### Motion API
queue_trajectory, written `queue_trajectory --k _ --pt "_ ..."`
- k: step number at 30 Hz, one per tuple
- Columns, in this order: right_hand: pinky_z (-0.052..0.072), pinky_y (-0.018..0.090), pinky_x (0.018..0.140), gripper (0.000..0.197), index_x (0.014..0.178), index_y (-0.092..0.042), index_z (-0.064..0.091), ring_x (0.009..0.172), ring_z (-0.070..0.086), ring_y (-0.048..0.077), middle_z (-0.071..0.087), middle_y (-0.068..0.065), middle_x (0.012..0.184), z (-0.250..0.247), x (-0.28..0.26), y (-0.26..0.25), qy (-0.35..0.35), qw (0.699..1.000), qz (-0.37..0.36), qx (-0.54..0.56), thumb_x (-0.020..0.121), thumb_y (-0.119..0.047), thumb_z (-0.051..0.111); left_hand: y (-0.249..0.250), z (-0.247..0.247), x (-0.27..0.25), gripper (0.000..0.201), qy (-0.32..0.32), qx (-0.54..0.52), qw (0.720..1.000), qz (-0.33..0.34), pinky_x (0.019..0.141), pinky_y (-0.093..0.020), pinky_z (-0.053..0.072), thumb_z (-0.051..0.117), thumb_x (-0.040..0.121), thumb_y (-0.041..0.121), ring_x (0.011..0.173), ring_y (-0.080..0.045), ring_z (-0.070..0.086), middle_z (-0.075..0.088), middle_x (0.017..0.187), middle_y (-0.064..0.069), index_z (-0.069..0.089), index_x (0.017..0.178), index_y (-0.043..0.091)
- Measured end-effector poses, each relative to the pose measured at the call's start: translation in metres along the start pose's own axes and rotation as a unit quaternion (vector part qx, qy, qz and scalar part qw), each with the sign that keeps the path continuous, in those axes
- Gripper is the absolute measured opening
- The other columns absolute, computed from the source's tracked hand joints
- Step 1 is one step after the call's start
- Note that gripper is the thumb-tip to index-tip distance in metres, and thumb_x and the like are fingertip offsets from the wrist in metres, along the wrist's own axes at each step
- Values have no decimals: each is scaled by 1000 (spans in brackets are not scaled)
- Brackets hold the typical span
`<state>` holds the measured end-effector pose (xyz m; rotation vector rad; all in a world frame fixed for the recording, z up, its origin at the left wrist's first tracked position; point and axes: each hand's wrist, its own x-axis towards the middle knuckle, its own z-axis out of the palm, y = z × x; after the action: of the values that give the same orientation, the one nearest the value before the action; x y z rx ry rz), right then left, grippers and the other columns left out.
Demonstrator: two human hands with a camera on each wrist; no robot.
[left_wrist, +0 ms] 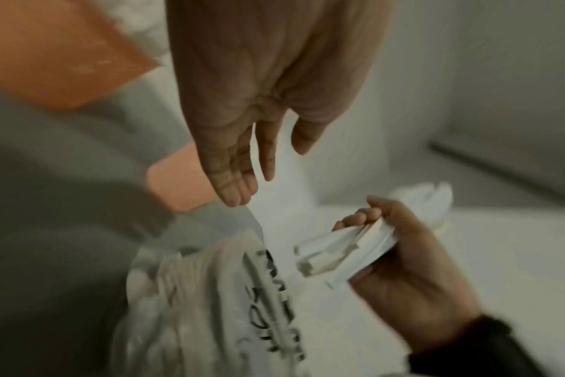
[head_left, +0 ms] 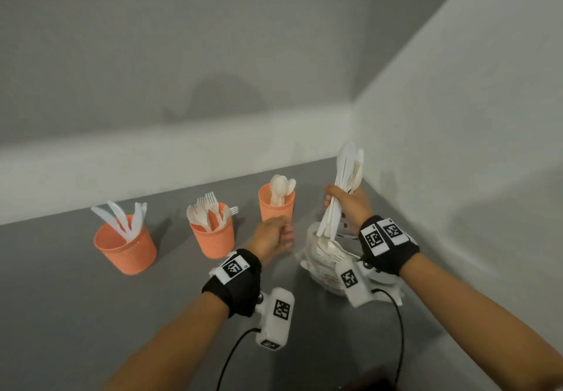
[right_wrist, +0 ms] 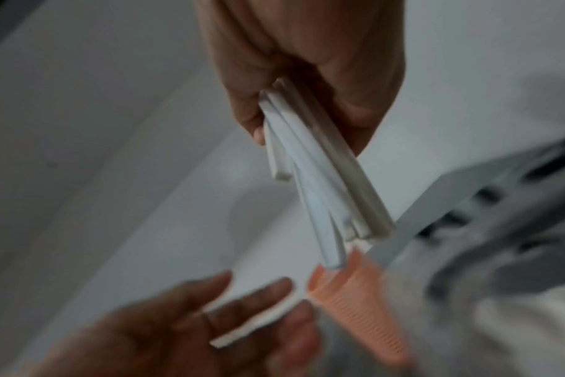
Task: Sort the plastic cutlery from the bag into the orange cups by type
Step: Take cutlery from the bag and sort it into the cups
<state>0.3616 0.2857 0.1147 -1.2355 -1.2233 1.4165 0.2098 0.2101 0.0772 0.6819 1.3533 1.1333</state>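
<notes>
Three orange cups stand in a row on the grey table: the left cup (head_left: 125, 247) holds knives, the middle cup (head_left: 213, 235) forks, the right cup (head_left: 275, 207) spoons. To their right lies the white printed bag (head_left: 323, 256) (left_wrist: 210, 293) with more cutlery inside. Above it my right hand (head_left: 338, 201) (right_wrist: 307, 122) grips an upright bundle of white cutlery (head_left: 350, 165) (right_wrist: 323, 191) by the handles. My left hand (head_left: 283, 235) (right_wrist: 265, 306) hovers in front of the spoon cup. It pinches one white piece (right_wrist: 242, 329) between nearly straight fingers; blur hides its type.
A white wall (head_left: 457, 146) rises right of the bag and a pale ledge (head_left: 152, 153) runs behind the cups, forming a corner. Bare grey table (head_left: 76, 314) stretches in front of the cups. Camera cables hang from both wrists.
</notes>
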Motion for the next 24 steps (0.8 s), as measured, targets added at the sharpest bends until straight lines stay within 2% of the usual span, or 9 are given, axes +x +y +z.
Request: queue_trajectory --k 3,6,10,13,16,18,19,21,24 --pt "46 22 53 20 67 -13 53 49 52 12 52 4 60 48 -9 8 -20 998 21 52 86 -10 59 -12 -26 -8 39 5 -169 981 -93 77 -34 46 34 99 37 85 -24 56 58 95 -14 52 105 3" --pt "47 22 52 13 72 -7 55 48 53 11 53 6 61 100 -24 20 -29 998 4 57 83 -3 61 -18 -47 -19 51 40 -250 959 -128 72 -38 46 31 98 45 80 -28 56 57 90 -18 49 113 -1" --pt "50 23 57 7 79 -6 60 60 60 15 61 6 68 161 -50 36 -48 996 4 76 81 -3 66 -14 -76 -35 45 33 -342 932 -118 58 -28 52 30 98 37 66 -22 61 66 69 -11 58 89 3" --pt "51 17 57 22 95 0 61 69 62 13 64 7 79 193 -64 40 -48 995 -1 93 76 0 71 -15 -104 -39 28 51 -339 933 -107 60 -26 52 38 97 21 60 -17 65 66 67 -7 59 88 6" --pt "51 16 59 27 93 5 61 67 62 11 64 12 81 217 -71 42 -70 993 -17 96 69 3 73 -14 -124 -51 30 36 -347 929 -120 46 -22 52 36 96 13 50 -18 63 63 58 -10 58 79 2" --pt "52 18 64 28 87 4 61 73 64 18 65 17 83 227 -74 47 -88 992 -32 81 64 -1 76 -14 -134 -56 34 27 -355 927 -122 41 -22 52 33 98 16 44 -19 64 64 53 -11 57 80 1" --pt "53 22 68 25 86 1 62 77 64 22 65 17 84 231 -75 50 -98 992 -33 73 65 -1 76 -13 -137 -58 33 26 -350 929 -114 48 -24 55 33 98 20 51 -19 66 67 60 -11 59 86 3" --pt "54 27 71 30 96 -5 61 80 64 21 66 10 86 236 -77 57 -119 991 -37 51 70 0 75 -13 -142 -58 32 17 -350 932 -89 73 -28 55 37 97 29 79 -18 68 70 88 -8 61 105 9" --pt "56 25 78 46 111 -4 55 86 66 15 67 7 94 241 -75 62 -147 989 -27 1 70 -5 77 -14 -145 -54 42 9 -391 919 -50 102 -31 40 38 96 39 117 -19 55 59 126 -3 51 130 16"
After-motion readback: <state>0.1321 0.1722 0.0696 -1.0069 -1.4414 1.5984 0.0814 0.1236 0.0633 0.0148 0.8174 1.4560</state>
